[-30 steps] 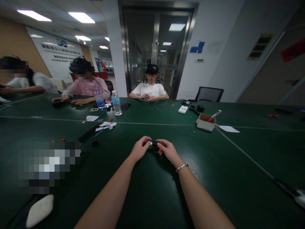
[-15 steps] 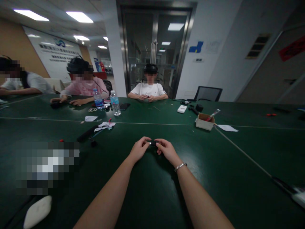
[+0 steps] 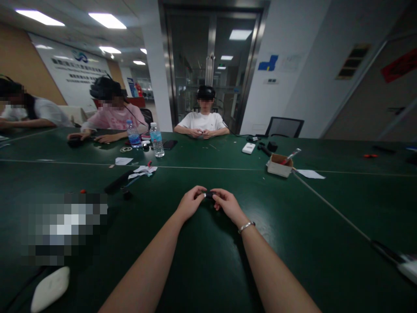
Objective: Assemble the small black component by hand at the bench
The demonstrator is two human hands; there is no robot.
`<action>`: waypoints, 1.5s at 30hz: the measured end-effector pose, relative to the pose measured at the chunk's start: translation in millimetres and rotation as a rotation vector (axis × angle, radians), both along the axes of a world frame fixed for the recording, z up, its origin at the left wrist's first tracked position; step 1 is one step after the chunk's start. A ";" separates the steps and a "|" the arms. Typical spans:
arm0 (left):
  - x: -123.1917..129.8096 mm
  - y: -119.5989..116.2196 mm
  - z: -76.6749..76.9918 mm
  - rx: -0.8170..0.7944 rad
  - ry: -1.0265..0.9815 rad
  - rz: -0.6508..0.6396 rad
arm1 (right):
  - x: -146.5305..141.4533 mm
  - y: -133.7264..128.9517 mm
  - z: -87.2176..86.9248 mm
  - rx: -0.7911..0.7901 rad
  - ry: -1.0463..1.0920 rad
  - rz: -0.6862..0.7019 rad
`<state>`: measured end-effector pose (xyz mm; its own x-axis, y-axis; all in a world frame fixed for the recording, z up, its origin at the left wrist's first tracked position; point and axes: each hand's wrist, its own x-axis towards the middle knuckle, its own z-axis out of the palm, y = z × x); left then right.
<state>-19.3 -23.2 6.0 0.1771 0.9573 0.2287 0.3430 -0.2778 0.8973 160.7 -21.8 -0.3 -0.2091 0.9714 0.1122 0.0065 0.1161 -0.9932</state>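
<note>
Over the green table (image 3: 208, 269), my left hand (image 3: 191, 203) and my right hand (image 3: 227, 204) come together at a small black piece with a silver end (image 3: 209, 195). The left fingertips pinch the silver end. On the black end, my right thumb and fingers are closed. Its exact kind is too small to tell, and the fingers cover part of it. A silver bracelet (image 3: 246, 227) circles my right wrist.
To the left lie a white mouse-shaped object (image 3: 51, 289), a black tube (image 3: 119, 181) and crumpled paper (image 3: 143, 171). Two water bottles (image 3: 157, 141) stand farther back. At right is a small cardboard box (image 3: 279, 166) with a pen-like item. A person (image 3: 205, 124) sits opposite; two more sit left.
Both hands stay almost in place around the small black piece. The whole view shifts very slightly.
</note>
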 end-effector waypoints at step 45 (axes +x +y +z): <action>-1.5 -0.5 -0.9 -0.005 0.041 -0.012 | -0.4 -0.5 0.3 0.001 0.000 -0.001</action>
